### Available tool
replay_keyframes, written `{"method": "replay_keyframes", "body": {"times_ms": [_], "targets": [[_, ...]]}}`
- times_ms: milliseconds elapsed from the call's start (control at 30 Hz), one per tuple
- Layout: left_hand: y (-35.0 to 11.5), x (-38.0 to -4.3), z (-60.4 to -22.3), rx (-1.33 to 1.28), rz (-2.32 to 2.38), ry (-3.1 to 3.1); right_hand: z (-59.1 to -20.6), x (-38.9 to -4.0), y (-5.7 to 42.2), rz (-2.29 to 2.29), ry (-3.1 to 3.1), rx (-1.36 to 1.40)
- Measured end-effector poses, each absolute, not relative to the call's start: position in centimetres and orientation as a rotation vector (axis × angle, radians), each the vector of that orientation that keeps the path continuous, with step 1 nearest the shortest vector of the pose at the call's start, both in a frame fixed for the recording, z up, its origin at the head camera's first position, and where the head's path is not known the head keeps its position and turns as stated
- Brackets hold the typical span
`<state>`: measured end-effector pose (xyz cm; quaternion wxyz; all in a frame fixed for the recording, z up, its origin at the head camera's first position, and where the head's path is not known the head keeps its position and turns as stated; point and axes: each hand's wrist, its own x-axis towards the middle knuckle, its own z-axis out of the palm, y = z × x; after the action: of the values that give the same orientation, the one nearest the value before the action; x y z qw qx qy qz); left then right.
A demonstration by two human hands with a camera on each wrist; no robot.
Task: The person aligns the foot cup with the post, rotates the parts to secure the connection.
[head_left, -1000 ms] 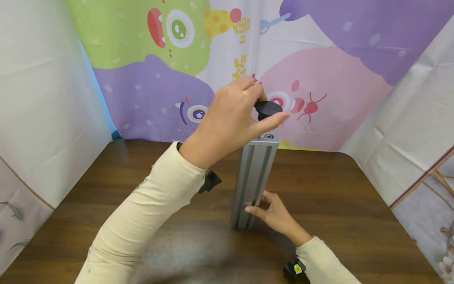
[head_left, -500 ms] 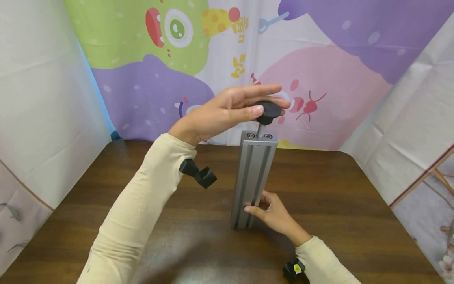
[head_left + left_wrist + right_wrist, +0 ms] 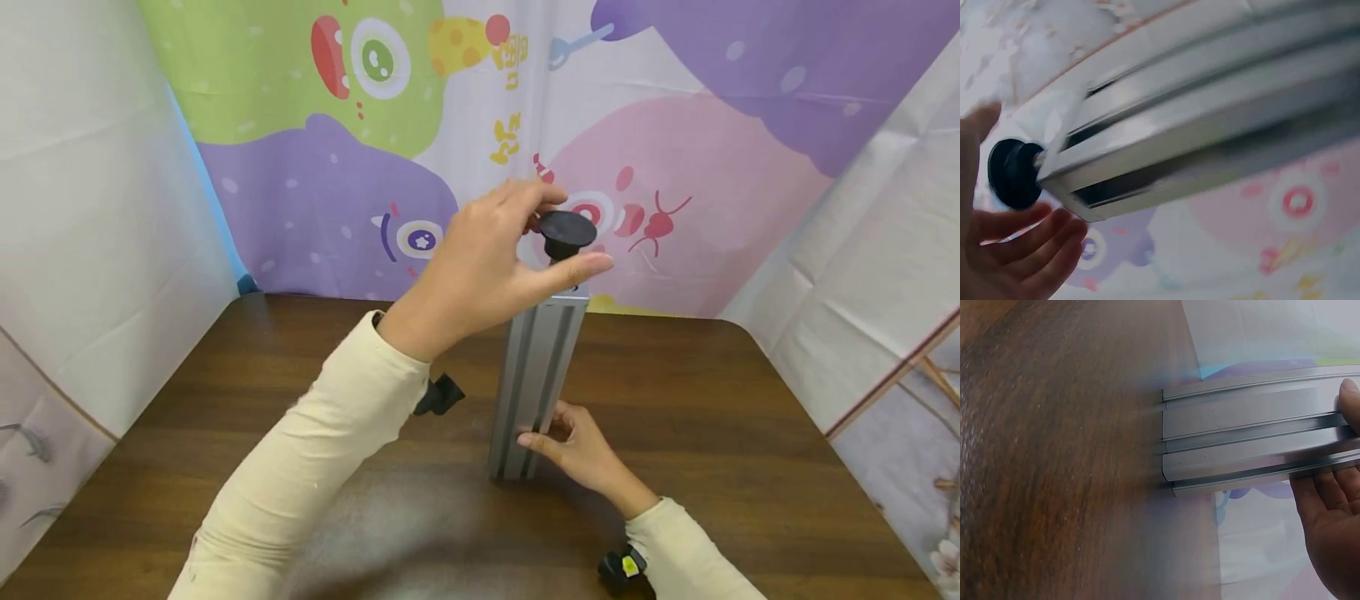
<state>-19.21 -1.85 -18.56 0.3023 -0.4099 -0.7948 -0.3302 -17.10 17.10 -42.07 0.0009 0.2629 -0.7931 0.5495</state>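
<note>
A grey aluminium extrusion (image 3: 534, 383) stands upright on the wooden table, long grooves running down its sides. Above its top end sits a black levelling foot (image 3: 567, 227) with a round disc; its metal stem (image 3: 1039, 159) shows in the left wrist view. My left hand (image 3: 480, 258) is spread around the foot, thumb on the near side and fingers on the far side, with a gap between thumb and foot. Low on the extrusion, my right hand (image 3: 581, 450) grips it, its thumb (image 3: 1349, 403) on one face and its fingers on another.
The brown wooden table (image 3: 675, 400) extends around the extrusion. Behind it hangs a curtain (image 3: 322, 200) with cartoon figures, and pale cloth walls close in both sides. Black wrist mounts (image 3: 621, 570) are worn on the sleeves.
Half a second ago my left thumb lay against the foot with the fingers stretched behind it. The hand has since turned back, thumb now apart from the foot. My right hand stays put.
</note>
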Motion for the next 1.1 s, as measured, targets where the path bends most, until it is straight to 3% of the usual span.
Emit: {"method": "replay_keyframes", "body": {"times_ms": [267, 400, 533, 667, 1100], "targets": [[-0.5, -18.7, -18.9, -0.871, -0.591, -1.858, -41.8, -17.0, 17.1, 1.748, -2.5, 0.812], [-1.0, -19.0, -18.6, -1.044, -0.859, -1.888, -41.9, -17.0, 17.1, 1.745, -2.49, 0.822], [-2.1, -19.8, -18.2, -1.376, -1.435, -2.019, -42.1, -17.0, 17.1, 1.722, -2.481, 0.834], [-2.9, -20.3, -18.2, -1.533, -1.839, -2.095, -42.2, -17.0, 17.1, 1.699, -2.491, 0.826], [-2.9, -20.9, -18.9, -1.619, -1.915, -2.023, -42.1, -17.0, 17.0, 1.686, -2.496, 0.813]]}}
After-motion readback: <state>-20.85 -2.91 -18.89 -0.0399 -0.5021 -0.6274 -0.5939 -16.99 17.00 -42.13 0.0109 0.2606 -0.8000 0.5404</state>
